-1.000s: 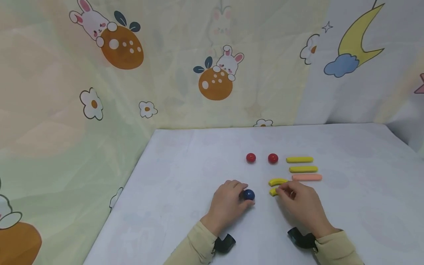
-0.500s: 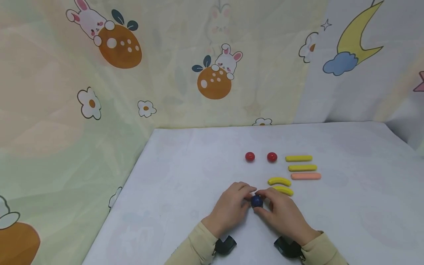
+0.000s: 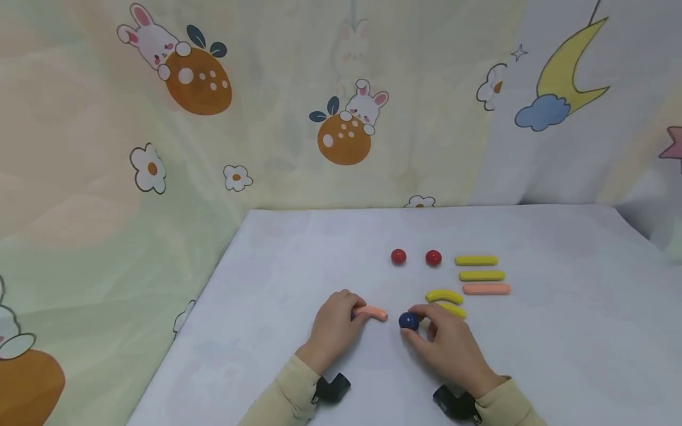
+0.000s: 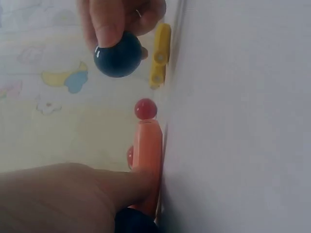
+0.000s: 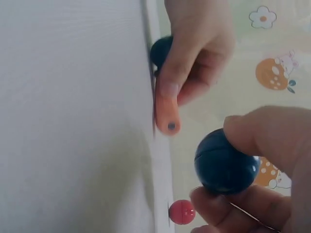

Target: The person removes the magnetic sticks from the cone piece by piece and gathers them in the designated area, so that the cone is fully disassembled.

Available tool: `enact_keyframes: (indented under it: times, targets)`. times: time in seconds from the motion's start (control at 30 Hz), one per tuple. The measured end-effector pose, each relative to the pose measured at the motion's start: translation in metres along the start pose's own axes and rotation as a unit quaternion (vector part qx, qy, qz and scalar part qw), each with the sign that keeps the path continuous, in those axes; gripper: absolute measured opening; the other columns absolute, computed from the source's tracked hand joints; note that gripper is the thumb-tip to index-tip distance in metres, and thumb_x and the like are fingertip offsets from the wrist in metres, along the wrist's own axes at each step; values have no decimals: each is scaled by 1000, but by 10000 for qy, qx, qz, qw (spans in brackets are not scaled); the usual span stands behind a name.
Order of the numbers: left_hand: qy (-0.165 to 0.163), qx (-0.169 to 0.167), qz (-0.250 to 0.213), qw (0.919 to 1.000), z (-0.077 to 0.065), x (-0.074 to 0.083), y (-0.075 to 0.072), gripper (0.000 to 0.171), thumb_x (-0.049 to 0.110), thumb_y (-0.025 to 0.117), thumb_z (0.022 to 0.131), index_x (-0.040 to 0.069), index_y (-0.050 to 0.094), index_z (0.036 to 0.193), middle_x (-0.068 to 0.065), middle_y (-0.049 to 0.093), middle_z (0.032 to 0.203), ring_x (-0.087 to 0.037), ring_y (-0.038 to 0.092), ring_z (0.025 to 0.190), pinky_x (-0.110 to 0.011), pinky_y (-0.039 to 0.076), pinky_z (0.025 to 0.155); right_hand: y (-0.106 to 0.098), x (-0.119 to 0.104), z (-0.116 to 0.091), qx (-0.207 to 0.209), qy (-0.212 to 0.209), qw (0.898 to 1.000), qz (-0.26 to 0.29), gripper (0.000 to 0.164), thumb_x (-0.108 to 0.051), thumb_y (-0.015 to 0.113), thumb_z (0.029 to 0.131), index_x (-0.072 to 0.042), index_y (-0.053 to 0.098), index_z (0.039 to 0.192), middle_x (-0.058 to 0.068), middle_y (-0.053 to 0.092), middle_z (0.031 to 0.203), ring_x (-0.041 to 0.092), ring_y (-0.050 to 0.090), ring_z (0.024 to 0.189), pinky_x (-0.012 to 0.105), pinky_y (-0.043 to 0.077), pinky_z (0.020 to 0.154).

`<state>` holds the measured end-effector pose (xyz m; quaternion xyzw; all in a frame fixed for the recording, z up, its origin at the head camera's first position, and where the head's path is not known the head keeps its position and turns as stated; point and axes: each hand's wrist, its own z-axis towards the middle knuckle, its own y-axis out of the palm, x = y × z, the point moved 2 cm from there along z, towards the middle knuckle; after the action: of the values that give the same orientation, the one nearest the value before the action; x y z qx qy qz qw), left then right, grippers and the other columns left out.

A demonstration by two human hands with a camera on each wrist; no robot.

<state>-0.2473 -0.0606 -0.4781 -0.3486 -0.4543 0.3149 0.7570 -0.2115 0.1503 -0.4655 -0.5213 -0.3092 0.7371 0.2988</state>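
My left hand (image 3: 335, 325) pinches a curved salmon-pink stick (image 3: 373, 312) between thumb and fingers, low over the white table. A dark blue ball (image 5: 162, 52) sits at the stick's far end, mostly hidden by the hand in the head view. The stick's free end shows a small dark dot in the right wrist view. My right hand (image 3: 453, 346) grips another dark blue ball (image 3: 408, 321) by thumb and fingertips, a short gap to the right of the stick. Just behind the right hand lie two curved yellow sticks (image 3: 444, 296), one partly covered by it.
Two red balls (image 3: 398, 256) rest farther back on the white table (image 3: 298, 254). To their right lie two straight yellow sticks (image 3: 476, 260) and a straight salmon-pink stick (image 3: 486, 289). A patterned cloth (image 3: 277, 130) hangs behind the table.
My right hand has left the curved yellow sticks and taken hold of the blue ball beside the left hand. My left hand has moved left, and the curved salmon-pink stick now shows in it.
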Motion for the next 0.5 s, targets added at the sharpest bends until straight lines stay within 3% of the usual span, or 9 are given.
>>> enact_keyframes:
  times: [0.23, 0.37, 0.5]
  targets:
    - [-500, 20, -1194, 9916, -6, -24, -2, 29, 52, 59, 80, 26, 64, 91, 15, 56, 84, -4, 49, 74, -23, 41, 66, -4, -3, 9, 221, -203, 9994, 173, 40, -32, 74, 74, -24, 61, 111, -14, 55, 89, 8, 47, 69, 21, 42, 59]
    - [-504, 37, -1254, 9908, -6, -26, -1, 29, 53, 60, 79, 27, 65, 91, 16, 57, 85, -4, 49, 74, -23, 41, 66, -12, 0, 26, 263, -241, 9991, 247, 44, -28, 74, 75, -18, 59, 116, -8, 58, 94, 12, 52, 76, 26, 46, 65]
    - [-432, 15, -1211, 9917, -6, -24, 2, 28, 51, 60, 80, 26, 64, 91, 16, 57, 85, -4, 50, 76, -23, 41, 67, -20, 8, 51, -22, 243, 9996, 154, 44, -30, 70, 78, -17, 57, 118, 0, 60, 102, 19, 54, 86, 33, 48, 69]
